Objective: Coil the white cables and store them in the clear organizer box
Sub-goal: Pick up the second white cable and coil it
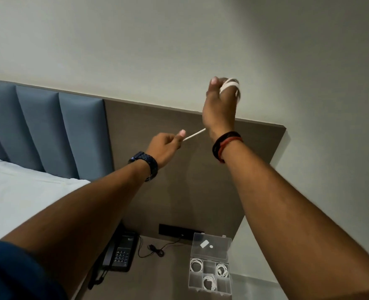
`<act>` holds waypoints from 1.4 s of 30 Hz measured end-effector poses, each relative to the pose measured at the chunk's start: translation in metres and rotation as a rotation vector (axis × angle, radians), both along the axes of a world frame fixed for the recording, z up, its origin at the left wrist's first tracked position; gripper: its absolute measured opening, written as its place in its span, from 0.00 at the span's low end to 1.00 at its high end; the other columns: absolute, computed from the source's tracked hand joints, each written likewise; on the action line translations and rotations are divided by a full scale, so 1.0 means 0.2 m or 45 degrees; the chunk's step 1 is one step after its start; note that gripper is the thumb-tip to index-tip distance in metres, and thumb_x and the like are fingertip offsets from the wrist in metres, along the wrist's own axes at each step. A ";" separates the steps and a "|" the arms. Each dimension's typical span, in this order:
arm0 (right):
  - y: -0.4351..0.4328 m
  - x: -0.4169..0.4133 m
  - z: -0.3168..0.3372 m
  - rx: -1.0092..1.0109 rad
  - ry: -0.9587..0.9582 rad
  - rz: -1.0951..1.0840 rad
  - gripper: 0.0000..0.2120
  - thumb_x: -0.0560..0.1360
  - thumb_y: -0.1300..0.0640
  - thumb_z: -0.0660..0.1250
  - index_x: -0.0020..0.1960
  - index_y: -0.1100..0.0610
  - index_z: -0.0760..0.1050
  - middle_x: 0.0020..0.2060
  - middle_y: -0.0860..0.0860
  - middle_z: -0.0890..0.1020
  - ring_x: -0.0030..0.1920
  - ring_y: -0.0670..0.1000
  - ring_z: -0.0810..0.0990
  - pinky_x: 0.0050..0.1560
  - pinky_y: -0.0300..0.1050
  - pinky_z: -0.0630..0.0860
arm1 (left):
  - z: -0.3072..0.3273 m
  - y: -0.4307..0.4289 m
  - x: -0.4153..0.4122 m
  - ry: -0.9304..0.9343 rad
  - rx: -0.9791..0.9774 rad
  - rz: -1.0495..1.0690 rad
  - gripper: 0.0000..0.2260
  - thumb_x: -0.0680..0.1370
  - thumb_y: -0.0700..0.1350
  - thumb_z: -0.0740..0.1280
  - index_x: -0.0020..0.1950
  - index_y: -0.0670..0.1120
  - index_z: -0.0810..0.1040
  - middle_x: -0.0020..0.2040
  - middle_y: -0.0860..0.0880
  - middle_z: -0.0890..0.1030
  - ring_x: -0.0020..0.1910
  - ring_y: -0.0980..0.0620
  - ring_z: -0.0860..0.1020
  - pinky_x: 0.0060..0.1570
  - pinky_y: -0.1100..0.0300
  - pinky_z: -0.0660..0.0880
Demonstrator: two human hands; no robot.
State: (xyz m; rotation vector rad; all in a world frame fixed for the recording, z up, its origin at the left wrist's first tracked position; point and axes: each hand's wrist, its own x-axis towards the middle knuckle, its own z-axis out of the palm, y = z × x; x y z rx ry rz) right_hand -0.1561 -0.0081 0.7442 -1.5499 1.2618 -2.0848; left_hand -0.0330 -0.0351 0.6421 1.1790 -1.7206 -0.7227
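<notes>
Both my hands are raised high in front of the headboard. Around the fingers of my right hand [219, 109] a white cable [230, 84] is wound in several loops. Its free end [194, 134] runs taut down-left to my left hand [166, 148], which pinches it between thumb and finger. Far below, on the bedside shelf, the clear organizer box [209, 265] lies open with its lid [210, 245] tilted back. Three coiled white cables rest in separate compartments: one at the left [196, 265], one at the right [222, 270], one at the front [209, 282].
A black desk telephone [120, 253] with a thin black cord [155, 251] sits left of the box. A dark socket strip [180, 231] is set in the wooden panel [179, 180]. A bed with a white sheet [27, 200] and blue padded headboard [49, 128] lies left.
</notes>
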 end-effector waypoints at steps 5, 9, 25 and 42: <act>0.00 -0.08 -0.27 0.433 1.175 -0.378 0.29 0.76 0.35 0.47 0.38 0.59 0.71 0.35 0.54 0.79 0.41 0.59 0.79 0.40 0.46 0.73 | 0.09 -0.02 0.01 -0.037 -0.231 0.058 0.25 0.76 0.62 0.58 0.24 0.48 0.66 0.21 0.54 0.68 0.20 0.57 0.61 0.27 0.61 0.60; 0.05 -0.04 -0.30 0.999 0.970 0.262 0.39 0.68 0.23 0.40 0.27 0.56 0.68 0.21 0.50 0.73 0.25 0.52 0.74 0.31 0.45 0.69 | 0.14 -0.04 0.03 -0.156 -0.336 0.120 0.26 0.77 0.60 0.58 0.21 0.50 0.69 0.16 0.53 0.64 0.18 0.55 0.61 0.26 0.60 0.59; 0.10 -0.10 -0.20 0.712 -0.534 1.543 0.20 0.71 0.51 0.51 0.22 0.53 0.62 0.15 0.48 0.53 0.17 0.48 0.48 0.22 0.34 0.46 | 0.09 0.08 -0.13 0.732 0.239 -0.227 0.12 0.80 0.47 0.60 0.37 0.47 0.72 0.24 0.52 0.71 0.22 0.55 0.67 0.20 0.66 0.65; 0.03 -0.19 -0.25 0.615 -0.689 1.239 0.23 0.75 0.53 0.48 0.21 0.51 0.59 0.12 0.46 0.58 0.16 0.47 0.50 0.19 0.32 0.51 | 0.10 0.12 -0.11 0.909 0.232 -0.171 0.06 0.72 0.44 0.72 0.36 0.44 0.82 0.30 0.47 0.81 0.25 0.54 0.76 0.27 0.62 0.75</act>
